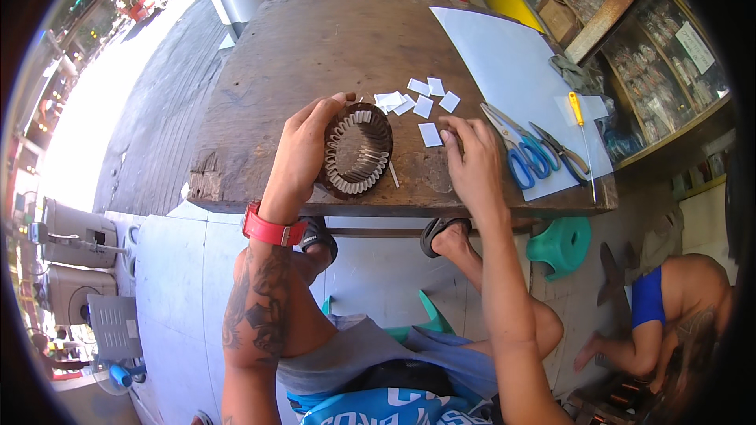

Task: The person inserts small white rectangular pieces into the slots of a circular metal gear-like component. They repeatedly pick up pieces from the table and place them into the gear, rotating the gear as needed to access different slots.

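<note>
My left hand [305,142] is closed round the outer side of a motor stator core [320,177], a dark ring tipped up on the wooden table. White slot liners [358,186] line its inner teeth. My right hand [475,159] hovers low at the table's front, fingers bent and apart, its fingertips by the right edge of a small white paper piece [430,134]. Whether they touch it I cannot tell. Several more white paper pieces [423,105] lie loosely grouped beyond. A thin pale strip [394,175] rests right of the stator.
On the table's [315,39] right, a white sheet [504,63] carries blue-handled scissors [521,165], pliers [568,153] and a yellow-handled screwdriver [577,110]. A green stool [559,248] stands below. Another person [685,299] crouches at lower right; shelves [654,55] stand behind.
</note>
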Tool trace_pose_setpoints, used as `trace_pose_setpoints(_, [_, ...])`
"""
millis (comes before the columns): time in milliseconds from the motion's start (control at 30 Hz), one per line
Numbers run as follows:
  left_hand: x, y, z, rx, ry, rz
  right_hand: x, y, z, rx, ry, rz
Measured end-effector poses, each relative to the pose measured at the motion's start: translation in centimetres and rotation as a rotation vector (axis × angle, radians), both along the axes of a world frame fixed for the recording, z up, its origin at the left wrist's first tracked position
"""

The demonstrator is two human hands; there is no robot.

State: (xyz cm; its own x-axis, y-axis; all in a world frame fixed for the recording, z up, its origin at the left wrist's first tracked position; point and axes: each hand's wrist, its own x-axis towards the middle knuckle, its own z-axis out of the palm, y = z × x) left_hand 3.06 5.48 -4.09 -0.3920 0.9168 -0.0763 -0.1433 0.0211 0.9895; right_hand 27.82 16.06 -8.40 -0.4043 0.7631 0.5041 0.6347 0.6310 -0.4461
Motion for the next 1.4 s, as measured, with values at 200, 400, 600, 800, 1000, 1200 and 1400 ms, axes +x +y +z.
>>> trace_pose_setpoints(200, [-0.5,0.0,0.1,-0.014,-0.004,-0.025,0.2,3.0,1.6,-0.163,-0.303,0.2])
trace_pose_setpoints(400, [-0.9,0.1,0.0,-0.02,0.024,-0.04,0.3,3.9,2.2,-0.438,-0.301,0.261])
trace_pose_setpoints(600, [-1.2,0.4,-0.3,-0.011,0.035,-0.046,0.9,3.1,1.8,-0.388,-0.316,0.269])
trace_pose_setpoints(800, [-1.2,0.3,-0.4,-0.024,0.045,-0.043,1.6,1.5,2.8,-0.425,-0.31,0.26])
trace_pose_setpoints(1000, [-1.0,0.3,-0.3,-0.011,0.023,-0.042,1.4,0.5,3.0,-0.548,-0.147,0.136])
trace_pose_setpoints(1200, [-0.8,0.2,-0.2,0.002,0.02,-0.043,0.3,-3.0,1.3,-0.386,0.206,0.266])
trace_pose_setpoints(1400, [-1.0,0.2,-0.2,-0.013,0.031,-0.049,-1.5,-4.4,-0.2,-0.221,0.293,0.344])
